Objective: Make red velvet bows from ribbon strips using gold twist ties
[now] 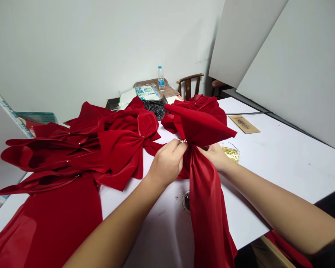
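Observation:
A red cloth bow [205,178] is gathered tight at its middle, with long tails hanging over the table's near edge. My left hand [169,160] pinches at the left of the gather, where a thin gold-coloured tie shows near the fingertips. My right hand [216,156] is behind the gather on the right, its fingers closed on the cloth and partly hidden by it. Another red bow [123,152] lies left of my left hand. Beside my right wrist is a bundle of gold ties [231,153].
More red bows [64,152] are heaped on the left of the white table [281,156]. A brown card [244,124] lies at the right. Behind are a black plastic bag [155,108], a water bottle [161,80] and a wooden chair [188,87].

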The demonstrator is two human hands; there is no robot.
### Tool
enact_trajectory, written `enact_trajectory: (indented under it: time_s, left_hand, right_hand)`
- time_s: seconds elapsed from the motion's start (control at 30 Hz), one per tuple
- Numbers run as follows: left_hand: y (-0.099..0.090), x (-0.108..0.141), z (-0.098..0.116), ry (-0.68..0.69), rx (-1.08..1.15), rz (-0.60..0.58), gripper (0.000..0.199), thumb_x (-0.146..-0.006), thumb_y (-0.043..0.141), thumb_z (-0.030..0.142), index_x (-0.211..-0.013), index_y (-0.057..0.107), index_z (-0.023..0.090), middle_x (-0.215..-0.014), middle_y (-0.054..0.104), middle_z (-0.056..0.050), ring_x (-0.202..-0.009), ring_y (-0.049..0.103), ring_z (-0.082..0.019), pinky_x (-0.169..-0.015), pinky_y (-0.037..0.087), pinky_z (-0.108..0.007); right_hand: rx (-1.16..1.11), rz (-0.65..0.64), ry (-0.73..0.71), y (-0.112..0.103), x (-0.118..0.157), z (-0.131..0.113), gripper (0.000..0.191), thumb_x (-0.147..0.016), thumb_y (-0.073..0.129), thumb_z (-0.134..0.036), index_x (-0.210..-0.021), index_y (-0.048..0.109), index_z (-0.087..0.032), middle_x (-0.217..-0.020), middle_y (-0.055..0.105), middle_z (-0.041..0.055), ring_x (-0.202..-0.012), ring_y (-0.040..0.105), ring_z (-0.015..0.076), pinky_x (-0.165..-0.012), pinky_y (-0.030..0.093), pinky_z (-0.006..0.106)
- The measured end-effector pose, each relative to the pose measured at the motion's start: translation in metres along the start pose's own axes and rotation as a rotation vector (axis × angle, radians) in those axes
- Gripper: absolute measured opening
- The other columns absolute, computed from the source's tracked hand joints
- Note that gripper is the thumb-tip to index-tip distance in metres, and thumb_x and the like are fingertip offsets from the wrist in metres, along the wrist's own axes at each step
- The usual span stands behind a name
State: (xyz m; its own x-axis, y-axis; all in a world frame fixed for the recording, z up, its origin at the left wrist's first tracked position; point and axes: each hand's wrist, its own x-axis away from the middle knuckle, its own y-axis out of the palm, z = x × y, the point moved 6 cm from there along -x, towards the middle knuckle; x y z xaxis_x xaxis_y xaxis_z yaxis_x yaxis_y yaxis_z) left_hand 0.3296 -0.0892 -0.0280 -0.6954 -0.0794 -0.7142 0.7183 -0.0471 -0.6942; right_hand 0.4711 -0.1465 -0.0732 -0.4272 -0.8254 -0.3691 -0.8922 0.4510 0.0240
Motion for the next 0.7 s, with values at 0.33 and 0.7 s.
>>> enact_trajectory:
  time_s: [0.33,0.7]
  left_hand:
    - [0.004,-0.005,-0.013,-0.459,0.292,-0.093,0.029,-0.084,0.052,0.001,-0.095,0.074,0.017,-0.092,0.076,-0.005,-0.086,0.072,-0.022,-0.079,0.054,-0.031]
    - [0.028,0.007,-0.015,-1.065,1.201,-0.055,0.011,-0.078,0.073,0.021,-0.079,0.064,0.015,-0.067,0.063,-0.001,-0.057,0.056,-0.013,-0.056,0.043,-0.024]
  right_hand:
    - [0.181,0.026,0.012,-0.002,0.003,-0.01,0.03,-0.08,0.08,-0.046,-0.081,0.065,-0.02,-0.08,0.068,0.0049,-0.077,0.064,0.0213,-0.072,0.057,0.035]
    - [0.155,0.009,-0.069,0.002,0.006,-0.014,0.035,-0.084,0.07,-0.051,-0.082,0.054,-0.02,-0.08,0.061,0.0019,-0.078,0.061,0.0165,-0.079,0.056,0.031]
